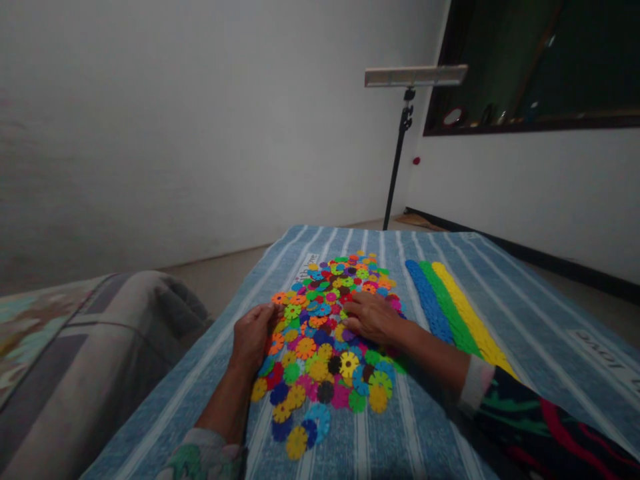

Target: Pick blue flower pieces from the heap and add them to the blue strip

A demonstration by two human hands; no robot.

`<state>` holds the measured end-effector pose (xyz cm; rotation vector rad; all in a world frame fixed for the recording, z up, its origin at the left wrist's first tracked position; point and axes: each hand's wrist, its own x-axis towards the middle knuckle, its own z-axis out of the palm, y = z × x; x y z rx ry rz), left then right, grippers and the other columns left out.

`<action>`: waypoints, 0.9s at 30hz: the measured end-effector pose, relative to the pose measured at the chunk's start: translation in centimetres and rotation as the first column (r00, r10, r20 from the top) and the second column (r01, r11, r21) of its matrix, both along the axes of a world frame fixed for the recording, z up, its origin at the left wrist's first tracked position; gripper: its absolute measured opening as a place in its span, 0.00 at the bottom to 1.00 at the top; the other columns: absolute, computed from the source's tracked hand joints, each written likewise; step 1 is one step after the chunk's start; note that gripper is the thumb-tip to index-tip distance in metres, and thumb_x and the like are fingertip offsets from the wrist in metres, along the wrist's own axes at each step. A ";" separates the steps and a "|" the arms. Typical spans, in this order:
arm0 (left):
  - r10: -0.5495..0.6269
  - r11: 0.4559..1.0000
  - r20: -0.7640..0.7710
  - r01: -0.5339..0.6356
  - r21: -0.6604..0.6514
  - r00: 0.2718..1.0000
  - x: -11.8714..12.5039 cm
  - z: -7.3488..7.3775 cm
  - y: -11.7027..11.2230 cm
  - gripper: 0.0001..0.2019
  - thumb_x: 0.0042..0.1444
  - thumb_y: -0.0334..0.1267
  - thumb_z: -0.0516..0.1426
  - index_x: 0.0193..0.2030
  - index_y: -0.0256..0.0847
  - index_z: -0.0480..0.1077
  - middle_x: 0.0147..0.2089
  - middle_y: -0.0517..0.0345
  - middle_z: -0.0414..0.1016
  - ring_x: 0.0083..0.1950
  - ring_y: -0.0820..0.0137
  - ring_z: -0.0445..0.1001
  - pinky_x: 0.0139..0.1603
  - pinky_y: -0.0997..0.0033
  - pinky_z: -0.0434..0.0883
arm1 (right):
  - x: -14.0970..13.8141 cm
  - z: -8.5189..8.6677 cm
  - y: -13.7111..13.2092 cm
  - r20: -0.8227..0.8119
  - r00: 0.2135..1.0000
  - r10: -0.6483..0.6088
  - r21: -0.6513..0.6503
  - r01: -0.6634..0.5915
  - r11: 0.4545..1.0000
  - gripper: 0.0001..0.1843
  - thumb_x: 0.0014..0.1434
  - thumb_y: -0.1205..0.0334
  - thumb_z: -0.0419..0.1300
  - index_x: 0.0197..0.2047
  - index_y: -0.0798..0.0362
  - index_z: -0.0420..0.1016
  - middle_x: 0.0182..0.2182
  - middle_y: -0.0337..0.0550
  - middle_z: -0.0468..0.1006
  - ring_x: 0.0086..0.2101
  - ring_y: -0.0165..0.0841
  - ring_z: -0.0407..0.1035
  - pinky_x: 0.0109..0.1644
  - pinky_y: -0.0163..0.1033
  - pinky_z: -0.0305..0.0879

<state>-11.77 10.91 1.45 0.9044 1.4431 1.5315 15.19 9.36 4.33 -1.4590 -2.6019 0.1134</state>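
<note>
A heap of flower-shaped plastic discs point(306, 348) in many colours lies spread over the striped blue cloth point(345, 440). At the heap's left edge is my left hand point(254, 331), its fingers curled together by some orange discs. What the fingertips hold, if anything, is hidden. My right hand point(373, 317) reaches in from the right, palm down, with its fingers stretched out onto the discs in the middle. Beside my right forearm run three long rows of overlapping discs: one blue point(429, 300), one green point(450, 310) and one yellow point(470, 317).
A black stand point(397, 163) with a flat light panel point(415, 77) rises behind the cloth-covered surface. To the left is a bed-like piece with a grey cover point(135, 340). White walls close off the back, and a dark window point(545, 60) is at upper right.
</note>
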 end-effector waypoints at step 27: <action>-0.014 1.000 -0.013 0.014 0.019 1.000 0.3 -0.4 0.0 0.13 0.40 0.45 0.63 0.27 0.36 0.77 0.28 0.55 0.79 0.32 0.70 0.76 0.41 0.70 0.74 | 3.8 -1.0 -5.3 -0.059 0.995 0.077 -0.109 -0.083 0.990 0.14 0.67 0.59 0.50 0.42 0.50 0.77 0.40 0.46 0.77 0.43 0.36 0.68 0.48 0.40 0.61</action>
